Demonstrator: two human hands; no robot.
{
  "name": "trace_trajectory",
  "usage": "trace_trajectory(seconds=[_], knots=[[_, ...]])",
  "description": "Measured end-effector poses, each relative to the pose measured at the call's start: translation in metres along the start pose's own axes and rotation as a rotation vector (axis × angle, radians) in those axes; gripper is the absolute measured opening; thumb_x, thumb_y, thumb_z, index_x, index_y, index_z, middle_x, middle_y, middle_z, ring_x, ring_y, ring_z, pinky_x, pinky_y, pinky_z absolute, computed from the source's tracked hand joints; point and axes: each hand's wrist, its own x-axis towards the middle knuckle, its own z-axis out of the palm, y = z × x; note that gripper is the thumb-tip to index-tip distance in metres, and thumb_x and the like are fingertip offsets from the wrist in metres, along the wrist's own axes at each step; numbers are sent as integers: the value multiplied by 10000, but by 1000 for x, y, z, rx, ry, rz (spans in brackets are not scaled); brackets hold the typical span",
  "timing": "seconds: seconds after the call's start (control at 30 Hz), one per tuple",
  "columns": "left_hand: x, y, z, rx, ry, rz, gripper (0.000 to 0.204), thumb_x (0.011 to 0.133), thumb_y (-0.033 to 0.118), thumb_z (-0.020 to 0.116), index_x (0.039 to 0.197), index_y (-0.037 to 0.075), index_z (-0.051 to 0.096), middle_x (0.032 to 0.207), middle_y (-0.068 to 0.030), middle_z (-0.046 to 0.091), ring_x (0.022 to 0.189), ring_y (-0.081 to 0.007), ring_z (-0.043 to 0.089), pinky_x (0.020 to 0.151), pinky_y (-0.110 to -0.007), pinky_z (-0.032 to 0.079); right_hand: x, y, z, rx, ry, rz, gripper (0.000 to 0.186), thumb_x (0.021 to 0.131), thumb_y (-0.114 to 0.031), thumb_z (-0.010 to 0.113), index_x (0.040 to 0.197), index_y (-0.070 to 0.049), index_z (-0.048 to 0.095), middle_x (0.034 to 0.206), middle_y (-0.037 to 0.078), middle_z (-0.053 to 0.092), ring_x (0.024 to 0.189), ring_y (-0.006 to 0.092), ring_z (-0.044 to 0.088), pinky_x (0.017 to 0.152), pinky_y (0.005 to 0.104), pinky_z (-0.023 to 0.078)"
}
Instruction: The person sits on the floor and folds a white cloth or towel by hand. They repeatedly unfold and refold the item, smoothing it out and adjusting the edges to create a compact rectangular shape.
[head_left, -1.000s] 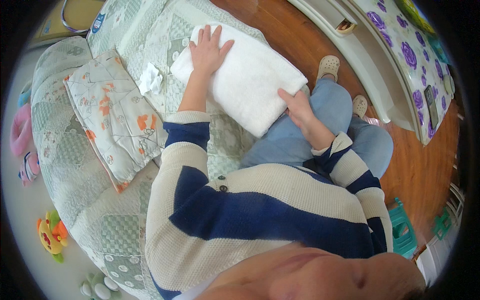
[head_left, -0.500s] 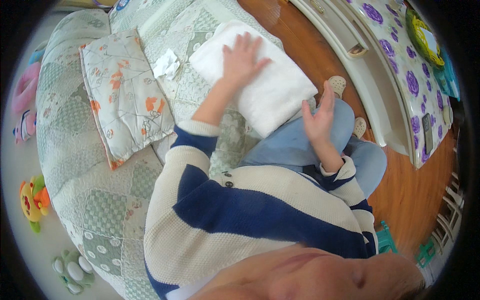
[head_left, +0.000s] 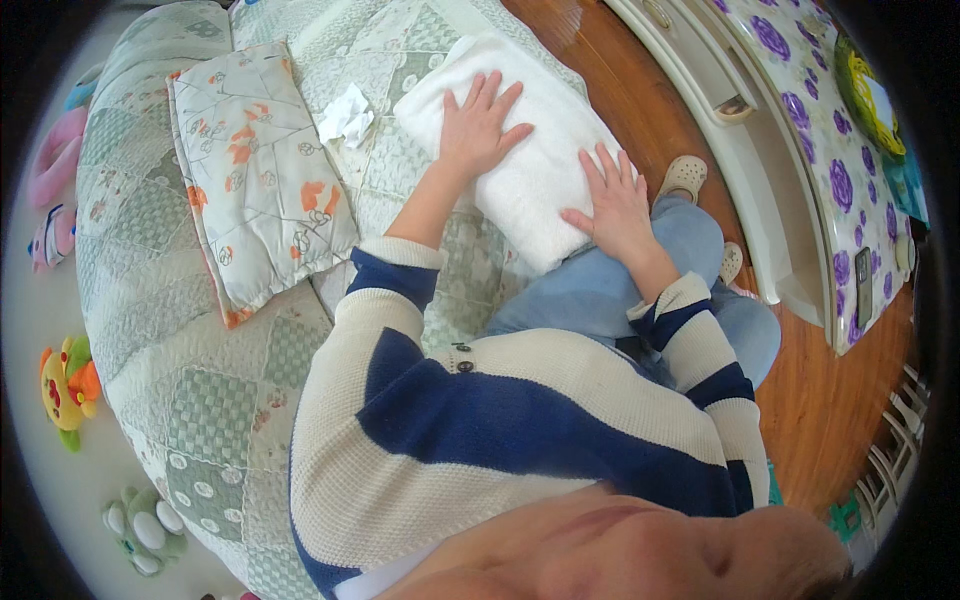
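Note:
A folded white towel (head_left: 545,150) lies on the patchwork quilt, its near edge reaching to my thigh. My left hand (head_left: 478,130) rests flat on its left part, fingers spread. On its right part lies my right hand (head_left: 615,205), also flat with the fingers apart. Neither hand grips anything. To the left of the towel sits a crumpled white tissue (head_left: 346,116). Further left is a flat white pad (head_left: 262,180) with orange and grey prints.
The green and white quilt (head_left: 215,410) covers the bed under these things. At the right stands a white drawer cabinet (head_left: 715,140) beside a table with a purple-flowered cover (head_left: 840,185), which bears a green basket (head_left: 868,95). Plush toys (head_left: 68,392) hang along the left wall.
My right hand has come down from above my knee onto the towel's right part and now lies flat. My left hand stays on the towel. The view has shifted slightly.

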Motion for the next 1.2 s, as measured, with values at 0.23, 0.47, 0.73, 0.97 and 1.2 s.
trace_trajectory(seconds=[0.23, 0.47, 0.73, 0.97, 1.2], knots=[[36, -14, 26, -18, 25, -48, 705, 893, 630, 452, 1436, 181, 422, 1522, -136, 331, 1416, -317, 283, 1082, -637, 209, 2, 4, 4, -31, -14, -5, 862, 813, -568, 616, 1498, -162, 286, 1541, 143, 235, 1400, 424, 209, 1069, 632, 234], [67, -22, 30, -46, -7, -195, 687, 903, 578, 472, 1443, 160, 398, 1521, -125, 336, 1413, -313, 283, 1103, -588, 230, 4, 4, 5, -35, -41, -2, 862, 818, -582, 602, 1494, -148, 289, 1550, 141, 218, 1412, 417, 183, 1068, 652, 217], [69, -10, 28, 7, 41, -224, 627, 931, 516, 459, 1426, 134, 413, 1500, -164, 352, 1388, -354, 306, 1070, -605, 256, -4, 8, 1, 27, -35, 24, 855, 819, -573, 609, 1489, -141, 301, 1542, 143, 241, 1412, 414, 188, 1069, 652, 217], [13, 24, 7, -38, 12, -188, 604, 941, 447, 477, 1436, 110, 392, 1505, -206, 322, 1399, -377, 279, 1074, -631, 220, -28, 4, -25, 125, -58, 46, 773, 831, -487, 647, 1464, -157, 348, 1534, 145, 263, 1411, 417, 201, 1085, 585, 290], [-81, 90, -16, -63, -72, 41, 579, 924, 348, 520, 1429, 94, 395, 1507, -201, 317, 1398, -378, 285, 1052, -646, 238, -66, 11, -30, 221, 146, 42, 628, 846, -422, 656, 1325, -48, 499, 1436, 199, 403, 1319, 398, 376, 1060, 470, 366]])
